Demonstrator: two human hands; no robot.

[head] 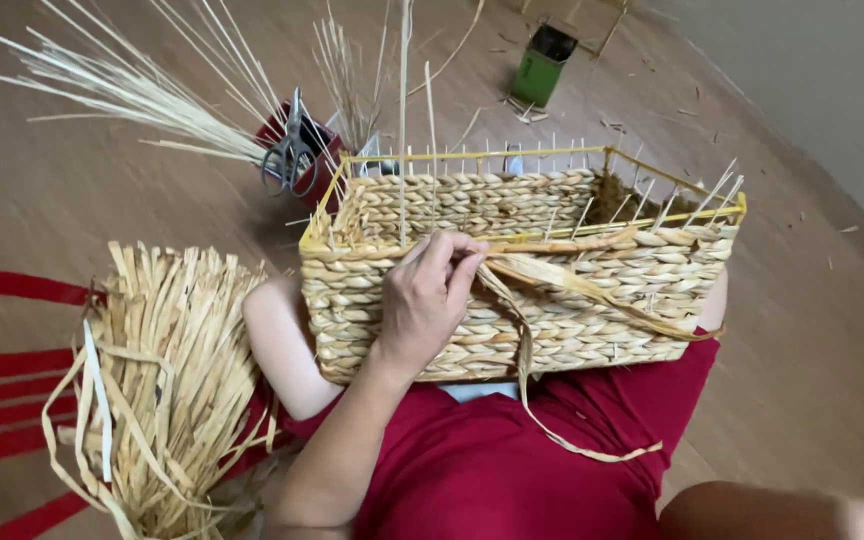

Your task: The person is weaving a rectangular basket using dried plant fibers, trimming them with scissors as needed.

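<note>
A rectangular woven straw basket (592, 290) on a yellow wire frame (472, 155) lies on my lap, with thin upright stakes sticking out of its rim. My left hand (424, 305) rests on the basket's near wall by the rim. Its fingers pinch a flat straw strand (552, 280) that runs right along the weave. A loose end of the strand hangs down over my red clothing (512, 470). My right hand is out of sight; only a blurred patch of skin (752, 512) shows at the bottom right.
A bundle of flat straw strips (177, 380) lies at my left on a red-striped mat (2, 375). Beyond the basket stand a dark red holder (314, 170) with scissors (290, 150), long thin reeds (142, 90) and a green container (542, 65). Straw scraps litter the wooden floor.
</note>
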